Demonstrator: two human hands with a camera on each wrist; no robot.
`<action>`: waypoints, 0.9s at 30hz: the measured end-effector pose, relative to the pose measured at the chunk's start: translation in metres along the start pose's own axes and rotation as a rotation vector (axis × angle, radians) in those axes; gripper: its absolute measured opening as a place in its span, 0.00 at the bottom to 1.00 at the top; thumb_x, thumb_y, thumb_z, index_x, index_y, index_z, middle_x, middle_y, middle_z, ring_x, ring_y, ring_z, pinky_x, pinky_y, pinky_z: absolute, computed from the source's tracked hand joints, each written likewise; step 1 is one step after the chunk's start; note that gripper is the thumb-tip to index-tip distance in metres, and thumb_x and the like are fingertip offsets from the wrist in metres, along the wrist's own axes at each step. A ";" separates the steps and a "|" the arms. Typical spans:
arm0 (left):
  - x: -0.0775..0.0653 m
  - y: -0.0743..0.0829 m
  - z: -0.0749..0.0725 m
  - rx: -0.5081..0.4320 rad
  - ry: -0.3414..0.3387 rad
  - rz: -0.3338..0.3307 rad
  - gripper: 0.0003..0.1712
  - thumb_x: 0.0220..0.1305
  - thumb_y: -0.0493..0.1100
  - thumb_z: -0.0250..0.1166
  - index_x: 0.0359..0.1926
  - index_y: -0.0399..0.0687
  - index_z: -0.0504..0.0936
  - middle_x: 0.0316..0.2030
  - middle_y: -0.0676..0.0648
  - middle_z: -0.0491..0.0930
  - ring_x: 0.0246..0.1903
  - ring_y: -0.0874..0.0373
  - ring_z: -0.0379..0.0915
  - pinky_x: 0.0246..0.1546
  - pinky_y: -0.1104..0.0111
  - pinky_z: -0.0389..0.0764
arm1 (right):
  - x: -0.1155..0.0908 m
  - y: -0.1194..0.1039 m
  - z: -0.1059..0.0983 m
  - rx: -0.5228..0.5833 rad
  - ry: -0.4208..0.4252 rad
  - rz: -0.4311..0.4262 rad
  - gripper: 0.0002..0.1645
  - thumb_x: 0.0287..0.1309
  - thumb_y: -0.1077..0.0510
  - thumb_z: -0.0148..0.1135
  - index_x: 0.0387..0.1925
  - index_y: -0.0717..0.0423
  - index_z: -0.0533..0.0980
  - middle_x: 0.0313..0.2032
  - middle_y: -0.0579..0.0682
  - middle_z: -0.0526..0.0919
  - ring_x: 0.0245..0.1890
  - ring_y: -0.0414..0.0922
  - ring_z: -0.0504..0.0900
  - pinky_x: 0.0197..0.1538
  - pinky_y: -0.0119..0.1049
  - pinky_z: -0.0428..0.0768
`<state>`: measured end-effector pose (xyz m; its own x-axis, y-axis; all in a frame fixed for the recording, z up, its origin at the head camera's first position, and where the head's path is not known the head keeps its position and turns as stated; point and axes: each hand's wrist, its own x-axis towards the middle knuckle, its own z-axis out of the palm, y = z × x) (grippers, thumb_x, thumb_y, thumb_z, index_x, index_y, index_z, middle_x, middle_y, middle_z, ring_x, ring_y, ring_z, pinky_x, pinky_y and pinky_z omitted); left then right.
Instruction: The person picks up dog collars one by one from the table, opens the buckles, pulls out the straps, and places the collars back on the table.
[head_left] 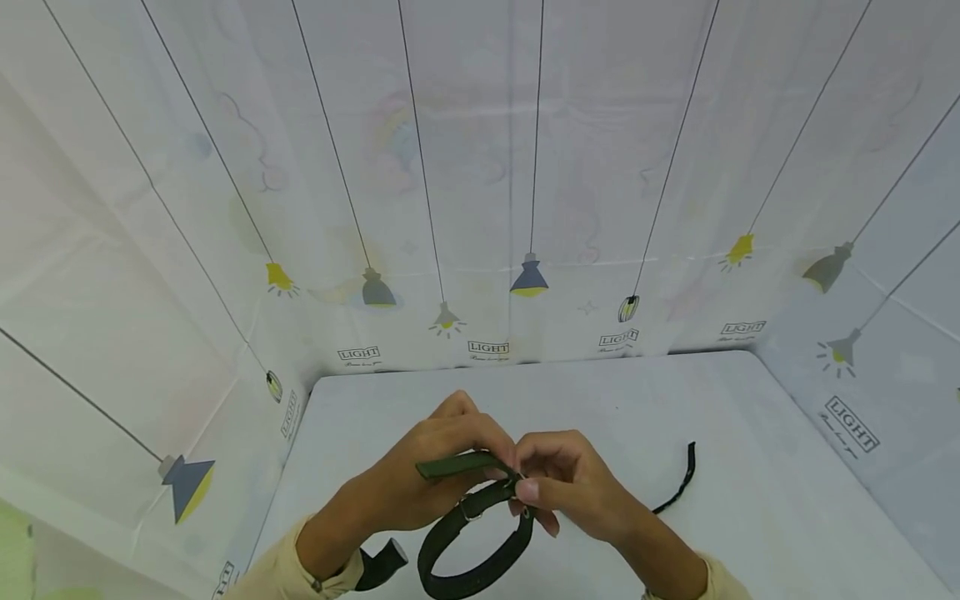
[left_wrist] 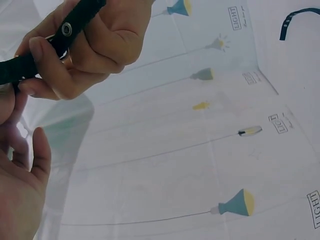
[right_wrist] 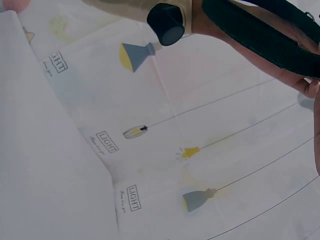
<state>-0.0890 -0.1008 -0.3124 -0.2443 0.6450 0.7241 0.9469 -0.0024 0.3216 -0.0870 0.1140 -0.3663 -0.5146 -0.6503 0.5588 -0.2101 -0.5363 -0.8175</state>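
A dark green collar-like strap (head_left: pixel 495 572) hangs in a loop between the two hands, above the table. Its free end (head_left: pixel 453 464) lies across the fingers of my left hand (head_left: pixel 442 450), which pinches the strap close to where it meets the loop. My right hand (head_left: pixel 577 483) grips the same spot from the other side, thumb on top. A metal buckle piece (head_left: pixel 471 510) sits on the loop's upper side. In the left wrist view, a metal eyelet (left_wrist: pixel 66 29) shows on the strap beside the right hand's curled fingers.
On the white table (head_left: pixel 645 408), a thin black strip with holes (head_left: pixel 690 467) lies to the right of the hands. A black cylindrical device (head_left: pixel 382 564) is worn at the left wrist. White sheets (head_left: pixel 480 167) printed with lamps enclose the table's back and sides.
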 end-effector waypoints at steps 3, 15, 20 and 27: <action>0.001 0.000 0.001 0.008 0.006 0.008 0.05 0.73 0.42 0.59 0.47 0.49 0.75 0.38 0.54 0.82 0.33 0.63 0.61 0.37 0.74 0.67 | 0.000 0.000 0.001 -0.037 0.000 -0.039 0.07 0.61 0.77 0.46 0.39 0.75 0.70 0.24 0.72 0.73 0.09 0.54 0.64 0.10 0.31 0.71; -0.002 0.009 -0.010 -0.032 0.110 -0.343 0.14 0.60 0.39 0.74 0.44 0.52 0.78 0.37 0.56 0.80 0.39 0.64 0.72 0.40 0.71 0.77 | 0.001 -0.006 -0.005 -0.249 0.105 -0.099 0.14 0.62 0.80 0.47 0.44 0.71 0.75 0.29 0.65 0.80 0.11 0.50 0.71 0.13 0.32 0.76; -0.004 0.011 -0.006 -0.049 0.134 -0.466 0.10 0.59 0.41 0.75 0.32 0.56 0.80 0.27 0.58 0.76 0.32 0.63 0.70 0.33 0.70 0.75 | -0.001 -0.009 -0.006 -0.367 0.141 -0.102 0.18 0.61 0.81 0.50 0.48 0.68 0.78 0.33 0.62 0.83 0.14 0.47 0.74 0.17 0.33 0.78; -0.004 0.015 -0.001 0.006 0.151 -0.477 0.12 0.57 0.38 0.75 0.25 0.55 0.80 0.22 0.59 0.71 0.26 0.65 0.63 0.24 0.73 0.70 | 0.002 -0.008 -0.005 -0.582 0.133 -0.172 0.22 0.59 0.80 0.56 0.54 0.67 0.80 0.37 0.59 0.87 0.18 0.37 0.79 0.22 0.30 0.81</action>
<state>-0.0736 -0.1039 -0.3102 -0.6775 0.4553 0.5776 0.7234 0.2704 0.6353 -0.0906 0.1199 -0.3600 -0.5242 -0.4876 0.6982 -0.6992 -0.2216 -0.6797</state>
